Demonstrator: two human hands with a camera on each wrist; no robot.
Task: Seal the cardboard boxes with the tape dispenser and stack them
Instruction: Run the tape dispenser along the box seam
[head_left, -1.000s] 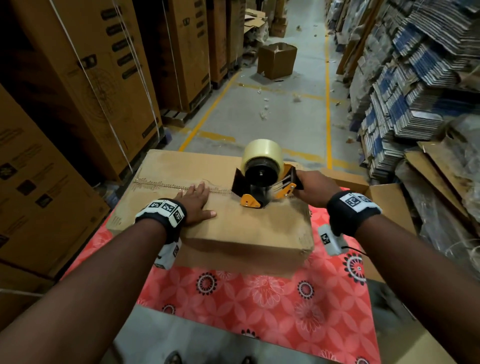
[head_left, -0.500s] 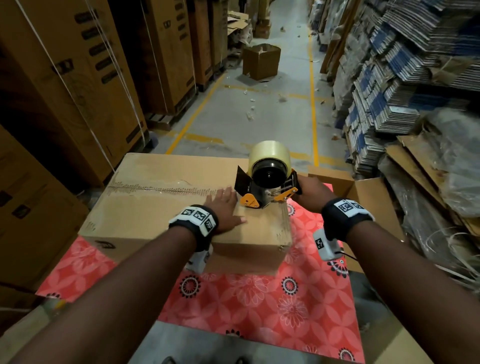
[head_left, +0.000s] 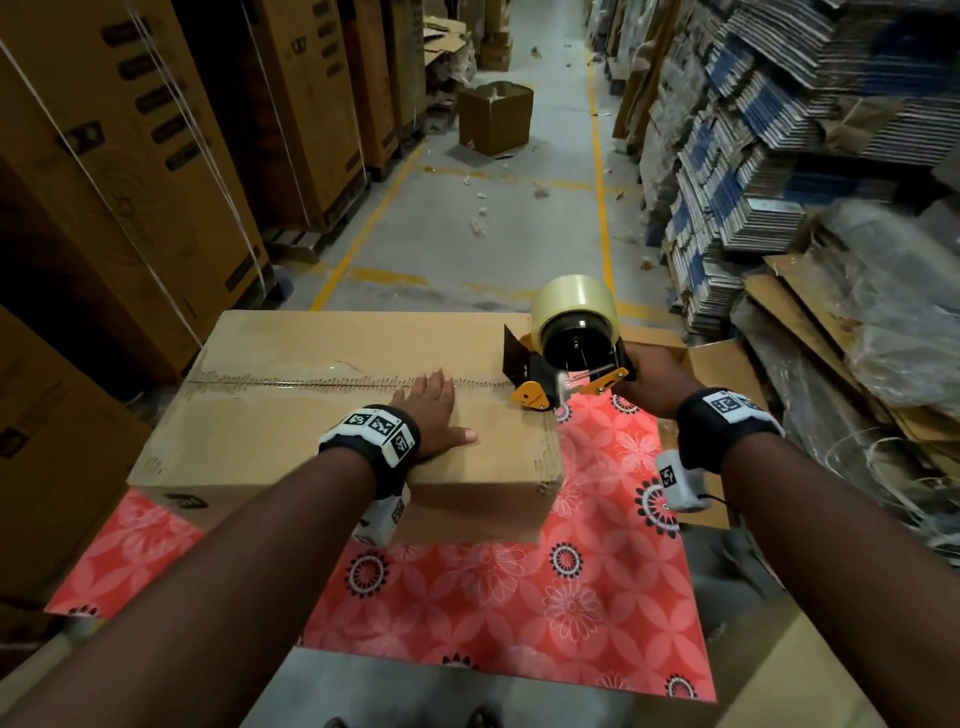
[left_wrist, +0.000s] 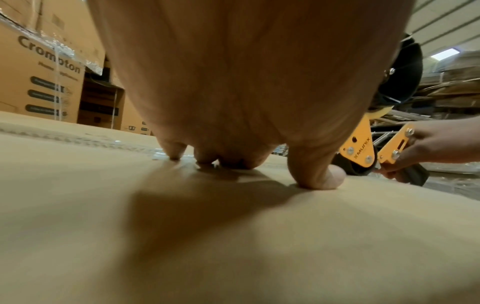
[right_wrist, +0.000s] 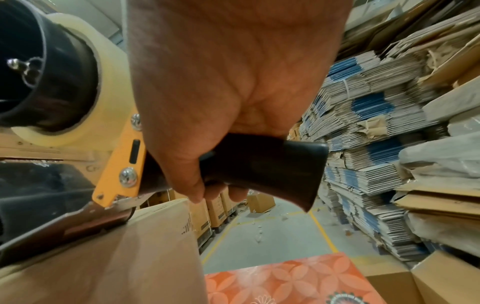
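Observation:
A closed cardboard box (head_left: 291, 426) lies on a red flowered cloth (head_left: 519, 597), clear tape running along its top seam (head_left: 291, 383). My left hand (head_left: 434, 410) presses flat on the box top beside the seam, fingers straight; its fingertips (left_wrist: 322, 179) rest on the cardboard. My right hand (head_left: 654, 382) grips the black handle (right_wrist: 280, 170) of the orange and black tape dispenser (head_left: 566, 358), which carries a pale tape roll (right_wrist: 103, 98). The dispenser's roller sits at the box's right top edge (right_wrist: 122, 224), at the end of the seam.
An open cardboard box (head_left: 727, 374) stands to the right of the cloth. Tall strapped cartons (head_left: 130, 182) line the left, bundles of flattened cartons (head_left: 753, 156) fill the right. A loose open box (head_left: 496, 119) stands down the grey aisle with yellow lines.
The dispenser has travelled right along the seam to the box's right edge, leaving tape behind. My left hand has slid right along the box top after it.

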